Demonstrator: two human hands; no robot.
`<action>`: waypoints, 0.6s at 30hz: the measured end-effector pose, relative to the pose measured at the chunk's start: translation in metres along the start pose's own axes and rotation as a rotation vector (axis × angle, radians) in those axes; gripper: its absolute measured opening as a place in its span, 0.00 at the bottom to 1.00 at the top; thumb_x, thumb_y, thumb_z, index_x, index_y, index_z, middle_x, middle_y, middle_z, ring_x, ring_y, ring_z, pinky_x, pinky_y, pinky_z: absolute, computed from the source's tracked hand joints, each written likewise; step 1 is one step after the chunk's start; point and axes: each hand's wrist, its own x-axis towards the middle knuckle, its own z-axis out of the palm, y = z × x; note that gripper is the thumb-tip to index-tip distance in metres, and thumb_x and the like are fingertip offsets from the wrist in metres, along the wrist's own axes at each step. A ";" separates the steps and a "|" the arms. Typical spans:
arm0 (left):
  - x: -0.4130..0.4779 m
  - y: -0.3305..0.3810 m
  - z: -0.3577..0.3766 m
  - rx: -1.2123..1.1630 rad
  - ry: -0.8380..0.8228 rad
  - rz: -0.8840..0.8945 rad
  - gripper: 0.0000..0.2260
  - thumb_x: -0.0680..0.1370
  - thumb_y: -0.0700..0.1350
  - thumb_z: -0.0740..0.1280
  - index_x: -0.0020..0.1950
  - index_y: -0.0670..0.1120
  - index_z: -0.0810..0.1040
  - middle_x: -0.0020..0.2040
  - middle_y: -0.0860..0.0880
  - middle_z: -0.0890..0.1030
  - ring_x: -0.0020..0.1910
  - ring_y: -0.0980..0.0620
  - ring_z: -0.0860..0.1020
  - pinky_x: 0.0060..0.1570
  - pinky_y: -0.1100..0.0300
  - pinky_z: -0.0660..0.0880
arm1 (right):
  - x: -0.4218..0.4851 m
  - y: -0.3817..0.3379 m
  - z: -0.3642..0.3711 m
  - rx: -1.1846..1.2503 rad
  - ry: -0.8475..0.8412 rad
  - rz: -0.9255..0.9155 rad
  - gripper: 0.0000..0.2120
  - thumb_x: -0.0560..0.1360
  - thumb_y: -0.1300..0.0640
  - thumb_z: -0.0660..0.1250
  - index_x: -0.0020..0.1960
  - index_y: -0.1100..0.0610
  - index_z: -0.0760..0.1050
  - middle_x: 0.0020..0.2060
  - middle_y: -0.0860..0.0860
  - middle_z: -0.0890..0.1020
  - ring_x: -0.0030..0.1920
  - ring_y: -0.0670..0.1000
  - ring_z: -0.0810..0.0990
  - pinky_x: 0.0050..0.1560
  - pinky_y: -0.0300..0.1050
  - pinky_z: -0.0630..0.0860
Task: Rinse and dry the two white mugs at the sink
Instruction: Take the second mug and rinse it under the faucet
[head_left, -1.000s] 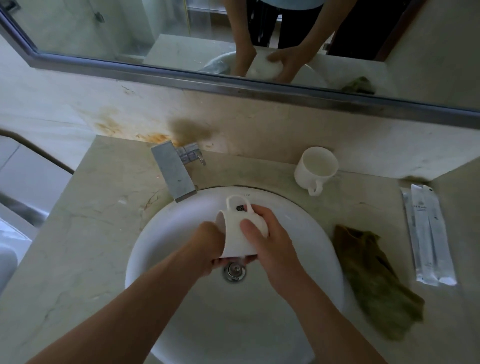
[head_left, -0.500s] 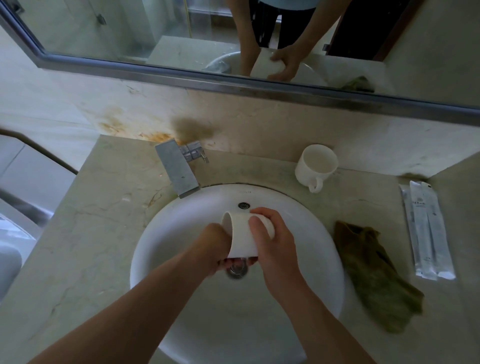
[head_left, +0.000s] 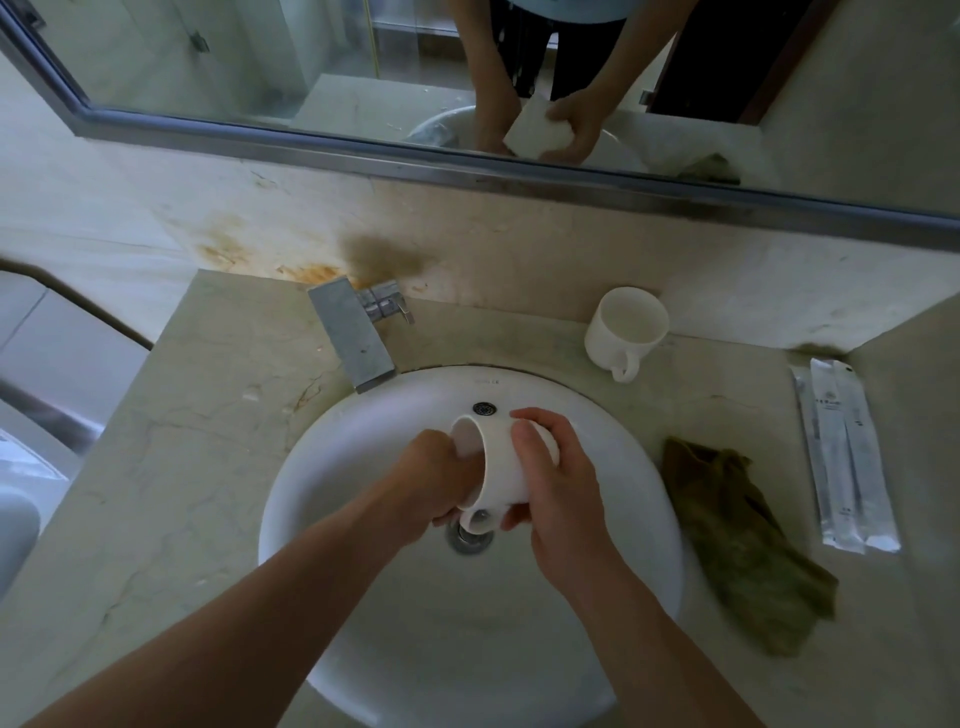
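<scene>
White mug (head_left: 501, 467) at centre frame, tipped sideways low over the sink (head_left: 441, 649), likely to shed water; clasped round its base by right hand (head_left: 561, 488); left hand (head_left: 431, 483) gripping its rim.

The white ceramic mug (head_left: 501, 467) has been turned about its own axis between the two hands. Its loop handle (head_left: 467, 525), which a second ago stood on the far side, beyond the fingers of the right hand (head_left: 561, 488), is now found on the near side, under the fingertips of both hands. The inside of the mouth, not seen before, is now exposed just beyond the knuckles of the left hand (head_left: 436, 480).
</scene>
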 end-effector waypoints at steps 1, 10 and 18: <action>0.000 0.003 -0.001 0.079 0.005 0.032 0.11 0.75 0.38 0.65 0.32 0.41 0.74 0.27 0.44 0.76 0.21 0.51 0.69 0.25 0.63 0.65 | 0.000 -0.003 0.002 -0.018 0.017 0.052 0.06 0.81 0.48 0.69 0.56 0.46 0.82 0.54 0.54 0.84 0.47 0.57 0.86 0.26 0.43 0.76; 0.012 -0.021 -0.016 0.682 0.140 0.737 0.12 0.75 0.52 0.60 0.44 0.47 0.79 0.35 0.46 0.83 0.34 0.41 0.80 0.35 0.54 0.72 | 0.006 -0.004 -0.009 -0.178 -0.223 0.526 0.22 0.76 0.36 0.68 0.58 0.52 0.85 0.50 0.54 0.90 0.46 0.57 0.90 0.38 0.47 0.83; 0.000 -0.016 -0.009 -0.004 -0.074 0.048 0.09 0.78 0.35 0.64 0.39 0.36 0.79 0.28 0.41 0.77 0.22 0.48 0.72 0.23 0.64 0.65 | 0.004 -0.006 0.009 0.193 -0.093 0.425 0.13 0.80 0.47 0.67 0.55 0.54 0.84 0.47 0.59 0.86 0.42 0.57 0.84 0.28 0.44 0.76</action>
